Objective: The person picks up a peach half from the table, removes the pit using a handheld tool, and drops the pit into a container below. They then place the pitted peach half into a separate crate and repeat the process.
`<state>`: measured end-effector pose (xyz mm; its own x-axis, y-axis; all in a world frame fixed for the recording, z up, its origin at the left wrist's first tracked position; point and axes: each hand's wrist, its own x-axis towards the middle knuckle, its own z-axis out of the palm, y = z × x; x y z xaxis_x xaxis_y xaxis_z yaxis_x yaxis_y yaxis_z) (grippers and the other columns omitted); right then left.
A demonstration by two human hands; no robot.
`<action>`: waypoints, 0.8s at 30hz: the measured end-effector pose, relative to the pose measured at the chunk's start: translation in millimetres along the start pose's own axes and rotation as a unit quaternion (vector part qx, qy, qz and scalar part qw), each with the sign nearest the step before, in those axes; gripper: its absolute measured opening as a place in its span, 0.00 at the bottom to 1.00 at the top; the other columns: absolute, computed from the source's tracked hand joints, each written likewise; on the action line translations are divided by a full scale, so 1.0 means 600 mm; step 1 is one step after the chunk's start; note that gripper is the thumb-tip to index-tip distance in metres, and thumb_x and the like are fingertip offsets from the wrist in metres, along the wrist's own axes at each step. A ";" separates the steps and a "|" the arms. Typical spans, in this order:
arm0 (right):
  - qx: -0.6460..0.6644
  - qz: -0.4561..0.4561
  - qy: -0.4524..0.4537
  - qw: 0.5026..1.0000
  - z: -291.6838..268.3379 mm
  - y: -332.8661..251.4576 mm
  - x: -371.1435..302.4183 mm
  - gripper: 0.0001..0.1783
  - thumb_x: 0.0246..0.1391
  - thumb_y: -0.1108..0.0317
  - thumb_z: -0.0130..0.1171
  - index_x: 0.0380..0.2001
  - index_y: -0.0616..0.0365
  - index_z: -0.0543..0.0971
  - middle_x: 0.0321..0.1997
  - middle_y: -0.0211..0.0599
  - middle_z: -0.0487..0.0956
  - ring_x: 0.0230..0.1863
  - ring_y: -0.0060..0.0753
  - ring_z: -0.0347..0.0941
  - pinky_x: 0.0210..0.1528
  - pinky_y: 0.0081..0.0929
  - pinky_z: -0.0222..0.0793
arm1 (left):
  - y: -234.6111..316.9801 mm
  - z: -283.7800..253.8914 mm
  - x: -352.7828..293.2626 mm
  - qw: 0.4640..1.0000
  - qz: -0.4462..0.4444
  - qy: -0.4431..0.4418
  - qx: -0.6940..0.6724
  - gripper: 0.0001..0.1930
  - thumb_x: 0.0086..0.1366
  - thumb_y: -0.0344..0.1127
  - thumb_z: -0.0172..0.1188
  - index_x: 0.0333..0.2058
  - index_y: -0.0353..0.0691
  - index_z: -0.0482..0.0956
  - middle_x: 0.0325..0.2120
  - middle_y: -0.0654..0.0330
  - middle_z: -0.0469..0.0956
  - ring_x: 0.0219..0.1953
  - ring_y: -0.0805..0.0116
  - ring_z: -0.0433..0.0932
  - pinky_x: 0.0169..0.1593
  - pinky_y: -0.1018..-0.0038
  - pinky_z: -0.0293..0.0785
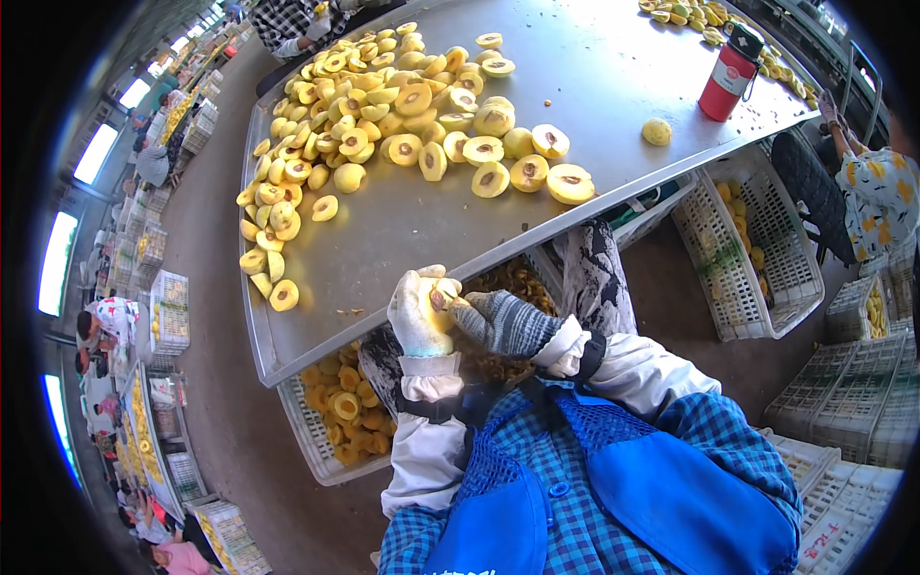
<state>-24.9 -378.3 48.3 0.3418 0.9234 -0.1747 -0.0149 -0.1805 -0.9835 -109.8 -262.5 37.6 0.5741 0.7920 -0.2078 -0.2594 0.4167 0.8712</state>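
Observation:
My left hand [420, 311], in a pale work glove, is closed around a yellow peach half [442, 296] with its brown centre showing. Against that fruit presses my right hand [505, 320], in a grey striped knit glove, its fingers curled; whatever they grip is hidden. Both hands meet just off the near edge of a metal table [594, 96]. Many yellow peach halves [383, 115] lie heaped on its left part, several with brown pits or pit marks facing up. Below my hands, brown scraps [517, 283] show in a container, partly covered by my arms.
A white crate [335, 450] of pitted halves stands under the table's near left corner. On the table's far right are a red flask [730, 75] and a lone peach piece [656, 132]. More crates [752, 249] stand at right, near another person's patterned sleeve [877, 196].

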 end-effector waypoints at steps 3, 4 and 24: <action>-0.050 -0.009 -0.008 0.999 -0.006 -0.001 0.002 0.33 0.61 0.41 0.45 0.32 0.66 0.79 0.27 0.59 0.78 0.31 0.55 0.76 0.37 0.39 0.69 | 0.001 -0.001 0.005 0.999 -0.019 -0.029 -0.021 0.23 0.67 0.49 0.43 0.37 0.30 0.75 0.23 0.48 0.77 0.25 0.61 0.76 0.33 0.71 0.76; -0.053 0.008 -0.003 0.999 -0.006 -0.016 -0.001 0.34 0.61 0.40 0.44 0.32 0.66 0.79 0.27 0.59 0.78 0.31 0.55 0.76 0.37 0.39 0.69 | 0.002 0.000 0.005 0.999 -0.023 -0.033 -0.023 0.23 0.67 0.49 0.43 0.37 0.30 0.75 0.23 0.48 0.77 0.25 0.61 0.76 0.33 0.71 0.76; 0.311 0.130 -0.138 0.931 0.006 -0.003 -0.034 0.30 0.57 0.33 0.46 0.19 0.48 0.73 0.11 0.20 0.64 0.08 0.17 0.54 0.11 0.19 0.46 | 0.013 0.024 -0.020 0.999 0.024 -0.028 -0.037 0.05 0.61 0.28 0.56 0.31 0.32 0.78 0.25 0.51 0.80 0.25 0.66 0.79 0.30 0.74 0.77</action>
<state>-35.2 -395.6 53.7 -0.0033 0.9431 -0.3325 -0.6339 -0.2592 -0.7287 -107.4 -275.0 53.1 0.6012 0.7868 -0.1396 -0.3431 0.4119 0.8442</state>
